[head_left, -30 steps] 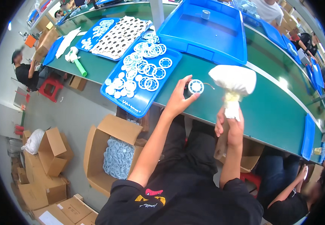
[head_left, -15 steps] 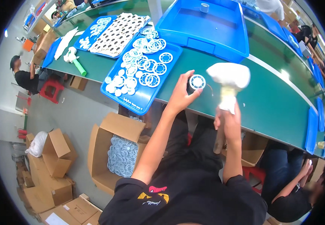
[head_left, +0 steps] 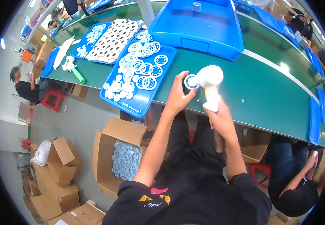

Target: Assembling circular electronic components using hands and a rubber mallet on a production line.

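Observation:
My left hand grips a small round part at the bench's near edge. A white spoked disc forms its top, and a thin wire hangs beside it. My right hand is closed round the handle of a hammer whose head is wrapped in white material. The hammer head overlaps the disc's right side in this view; whether they touch I cannot tell. Left of my hands, a blue tray carries many white spoked rings and smaller white discs.
A large blue bin stands behind my hands with a small cylinder inside. Farther left are a perforated white tray and a green-handled tool. An open carton of rings sits below, left. Another person works at the right.
The wrapped hammer has moved left and slightly down, from beside the round part to over its edge. My left hand keeps its hold. The whole view has shifted slightly.

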The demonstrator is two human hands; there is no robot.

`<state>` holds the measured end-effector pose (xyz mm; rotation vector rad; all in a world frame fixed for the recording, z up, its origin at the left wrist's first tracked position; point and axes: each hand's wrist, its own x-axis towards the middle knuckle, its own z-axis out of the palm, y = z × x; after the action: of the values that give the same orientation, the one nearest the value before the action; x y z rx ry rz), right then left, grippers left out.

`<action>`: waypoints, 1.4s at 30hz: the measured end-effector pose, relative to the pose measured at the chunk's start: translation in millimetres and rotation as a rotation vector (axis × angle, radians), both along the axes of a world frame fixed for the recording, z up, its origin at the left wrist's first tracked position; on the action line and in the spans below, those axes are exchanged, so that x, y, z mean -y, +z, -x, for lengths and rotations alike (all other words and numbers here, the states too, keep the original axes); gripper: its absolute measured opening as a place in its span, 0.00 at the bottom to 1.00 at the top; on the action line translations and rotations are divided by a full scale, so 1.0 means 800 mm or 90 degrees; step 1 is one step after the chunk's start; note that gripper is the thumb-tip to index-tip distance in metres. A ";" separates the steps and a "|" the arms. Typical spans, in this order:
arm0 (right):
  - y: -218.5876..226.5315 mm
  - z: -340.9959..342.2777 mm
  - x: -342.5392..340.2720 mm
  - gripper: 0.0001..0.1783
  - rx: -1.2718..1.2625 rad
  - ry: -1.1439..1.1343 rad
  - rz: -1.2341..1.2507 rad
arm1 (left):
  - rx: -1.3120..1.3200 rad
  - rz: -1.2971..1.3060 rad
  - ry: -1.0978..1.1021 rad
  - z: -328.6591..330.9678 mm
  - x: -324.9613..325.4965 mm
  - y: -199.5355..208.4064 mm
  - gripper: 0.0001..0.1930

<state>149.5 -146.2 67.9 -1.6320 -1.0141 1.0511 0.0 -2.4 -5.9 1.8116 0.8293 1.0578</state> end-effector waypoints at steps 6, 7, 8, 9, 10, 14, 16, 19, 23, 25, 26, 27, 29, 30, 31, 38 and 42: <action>0.019 -0.008 0.001 0.13 -0.048 -0.041 -0.041 | 0.014 0.033 -0.002 0.001 -0.001 0.009 0.38; 0.021 -0.008 0.003 0.12 -0.093 -0.054 -0.101 | 0.006 0.025 0.000 0.002 -0.001 0.005 0.38; 0.023 -0.007 0.004 0.12 -0.138 -0.067 -0.162 | 0.006 0.028 0.001 0.003 -0.001 0.006 0.38; 0.024 -0.006 0.002 0.12 -0.152 -0.079 -0.181 | 0.016 0.032 -0.007 0.003 -0.003 0.005 0.39; 0.020 -0.005 0.001 0.12 -0.152 -0.082 -0.180 | 0.026 0.035 -0.014 0.002 -0.004 0.005 0.39; -0.008 -0.009 -0.006 0.13 -0.065 -0.035 -0.093 | -0.003 0.018 -0.004 0.000 -0.001 0.003 0.39; -0.005 -0.009 -0.010 0.12 -0.022 -0.017 -0.044 | 0.030 0.036 -0.024 0.001 -0.004 0.000 0.40; 0.007 -0.010 -0.012 0.10 -0.050 -0.040 -0.075 | 0.016 0.030 0.002 -0.001 -0.001 0.003 0.40; 0.002 -0.008 -0.014 0.10 -0.129 -0.060 -0.164 | 0.047 0.057 -0.030 0.000 -0.003 0.000 0.41; -0.012 -0.005 -0.019 0.11 -0.134 -0.049 -0.148 | 0.044 0.054 -0.029 0.000 -0.004 -0.002 0.41; -0.020 -0.001 -0.021 0.12 -0.114 -0.036 -0.108 | 0.041 0.053 -0.025 -0.001 -0.004 -0.002 0.41; -0.026 0.004 -0.023 0.14 -0.071 -0.014 -0.048 | 0.042 0.051 -0.026 -0.001 -0.003 0.000 0.41; -0.026 0.000 -0.018 0.15 -0.064 -0.008 -0.044 | -0.024 0.003 0.009 -0.004 -0.001 0.003 0.41; -0.021 0.003 -0.015 0.15 -0.061 0.003 -0.034 | -0.035 -0.015 0.012 -0.003 0.002 0.000 0.42; -0.015 0.005 -0.015 0.15 -0.063 0.006 -0.032 | -0.010 -0.013 0.002 -0.001 -0.001 -0.003 0.42; 0.009 0.005 -0.018 0.11 -0.161 -0.047 -0.206 | 0.037 0.084 -0.029 0.003 -0.003 0.004 0.42; -0.028 0.011 -0.022 0.10 -0.129 -0.053 -0.131 | 0.037 0.095 -0.025 0.003 0.002 0.006 0.42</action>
<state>141.0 -128.4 45.3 -1.3603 -0.8810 0.9986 -2.2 -3.6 -0.8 1.6581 0.8135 0.9918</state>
